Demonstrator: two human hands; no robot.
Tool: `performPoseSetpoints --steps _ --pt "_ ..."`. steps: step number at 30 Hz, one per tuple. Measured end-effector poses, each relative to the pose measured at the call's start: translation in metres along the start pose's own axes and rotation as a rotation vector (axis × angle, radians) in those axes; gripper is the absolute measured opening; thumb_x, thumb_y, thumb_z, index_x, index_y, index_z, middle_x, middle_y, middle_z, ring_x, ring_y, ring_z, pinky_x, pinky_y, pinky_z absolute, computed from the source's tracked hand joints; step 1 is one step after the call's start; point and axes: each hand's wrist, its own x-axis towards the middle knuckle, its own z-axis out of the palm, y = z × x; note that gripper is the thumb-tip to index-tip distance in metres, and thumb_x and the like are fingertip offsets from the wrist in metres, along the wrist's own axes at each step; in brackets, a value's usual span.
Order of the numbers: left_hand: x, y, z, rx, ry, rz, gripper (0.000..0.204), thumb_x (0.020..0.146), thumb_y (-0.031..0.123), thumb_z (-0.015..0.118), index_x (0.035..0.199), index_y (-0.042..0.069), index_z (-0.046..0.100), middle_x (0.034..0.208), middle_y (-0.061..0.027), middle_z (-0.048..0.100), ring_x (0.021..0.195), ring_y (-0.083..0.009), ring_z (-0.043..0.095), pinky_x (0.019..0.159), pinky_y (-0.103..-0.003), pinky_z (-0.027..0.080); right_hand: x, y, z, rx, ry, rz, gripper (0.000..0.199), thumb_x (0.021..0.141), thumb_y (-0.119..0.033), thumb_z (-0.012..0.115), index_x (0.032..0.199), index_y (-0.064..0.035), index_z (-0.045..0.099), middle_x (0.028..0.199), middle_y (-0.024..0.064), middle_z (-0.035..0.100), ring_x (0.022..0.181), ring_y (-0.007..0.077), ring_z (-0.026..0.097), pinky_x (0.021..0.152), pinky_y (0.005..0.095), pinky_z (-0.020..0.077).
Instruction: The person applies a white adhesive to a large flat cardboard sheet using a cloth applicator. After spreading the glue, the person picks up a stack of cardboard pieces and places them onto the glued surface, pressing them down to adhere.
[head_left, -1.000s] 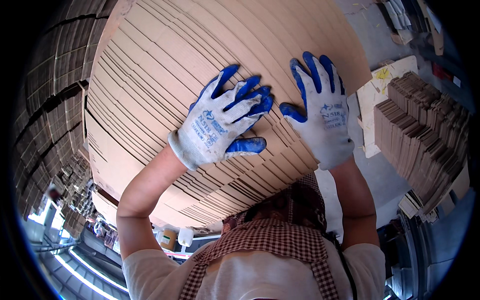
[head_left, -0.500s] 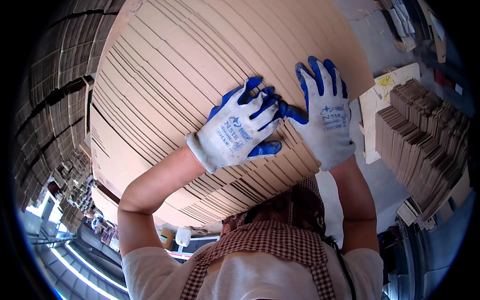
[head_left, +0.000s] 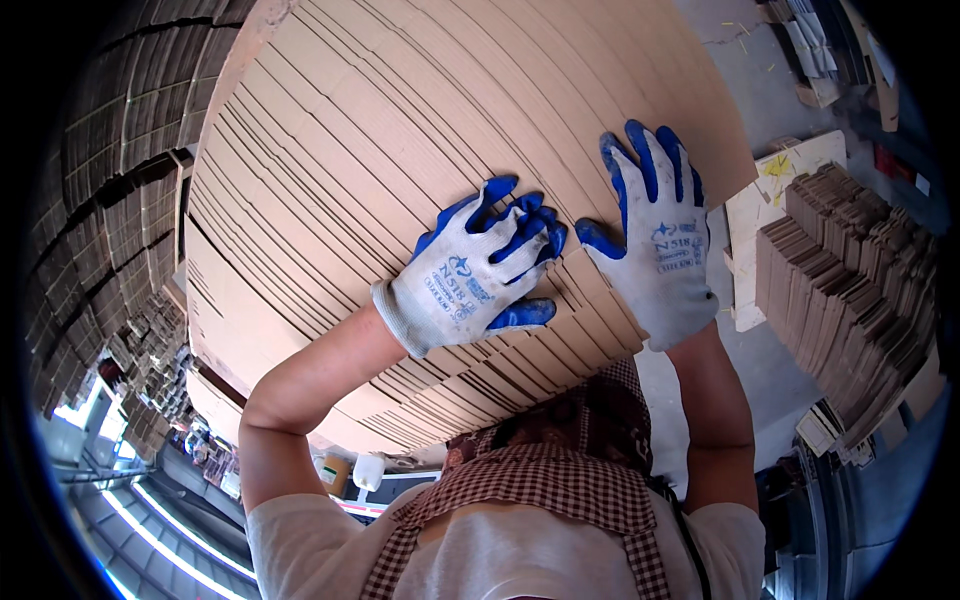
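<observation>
Before me a wide spread of brown corrugated cardboard sheets [head_left: 330, 200] lies fanned out, their edges overlapping in many thin steps. Both hands wear white knit gloves with blue-coated fingers. My left hand [head_left: 470, 265] presses on the sheets near the middle, fingers bent but apart and thumb held away from them; its fingertips are partly hidden. To its right, my right hand [head_left: 660, 230] lies flat on the smooth top sheet near the right edge, with its fingers stretched and spread. Neither hand grips a sheet.
At the right stands a fanned stack of cardboard pieces [head_left: 845, 270] beside a pale board [head_left: 750, 245] on the grey floor [head_left: 690, 400]. Tall bundled cardboard stacks [head_left: 105, 170] rise on the left. A white container [head_left: 369, 472] is behind the near edge, by my apron [head_left: 540, 480].
Both hands have slid slightly nearer to me over the cardboard. The right has also shifted a little to the right, so the gap between its thumb and my left fingers is wider.
</observation>
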Motion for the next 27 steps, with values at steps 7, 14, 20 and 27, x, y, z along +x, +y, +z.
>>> performPoseSetpoints --steps 7,14,20,27 --pt "0.027 -0.008 -0.018 0.106 0.064 0.005 0.045 0.092 0.042 0.06 0.125 0.012 0.063 0.136 -0.0072 0.056 0.135 -0.0296 0.045 0.118 -0.054 0.027 0.001 0.001 0.001 -0.041 0.008 -0.012 0.073 0.081 -0.035 0.077 0.143 -0.0136 0.047 0.152 0.0114 0.034 0.143 0.0364 0.028 0.115 0.0563 0.028" --pt "0.045 -0.002 -0.025 0.14 -0.218 -0.058 0.039 0.092 0.038 0.059 0.122 0.014 0.062 0.132 -0.0065 0.056 0.129 -0.0279 0.047 0.116 -0.05 0.03 0.002 -0.003 -0.006 -0.021 0.001 -0.007 0.071 0.079 -0.033 0.078 0.141 -0.0134 0.048 0.151 0.0107 0.036 0.142 0.0357 0.03 0.114 0.0546 0.0286" --pt "0.052 -0.003 -0.028 0.123 -0.344 -0.07 0.033 0.092 0.035 0.058 0.119 0.015 0.061 0.128 -0.0059 0.057 0.123 -0.0265 0.049 0.113 -0.047 0.033 0.002 0.0 -0.001 -0.026 0.026 -0.021 0.072 0.078 -0.032 0.078 0.141 -0.0133 0.048 0.15 0.0105 0.037 0.141 0.036 0.032 0.115 0.054 0.0285" --pt "0.056 -0.002 -0.028 0.113 -0.408 -0.08 0.027 0.093 0.032 0.057 0.115 0.017 0.06 0.124 -0.0052 0.057 0.117 -0.0248 0.052 0.11 -0.043 0.036 0.002 -0.002 0.0 -0.038 0.042 -0.027 0.073 0.078 -0.032 0.078 0.142 -0.0137 0.049 0.15 0.0104 0.038 0.141 0.0361 0.031 0.114 0.0547 0.0282"
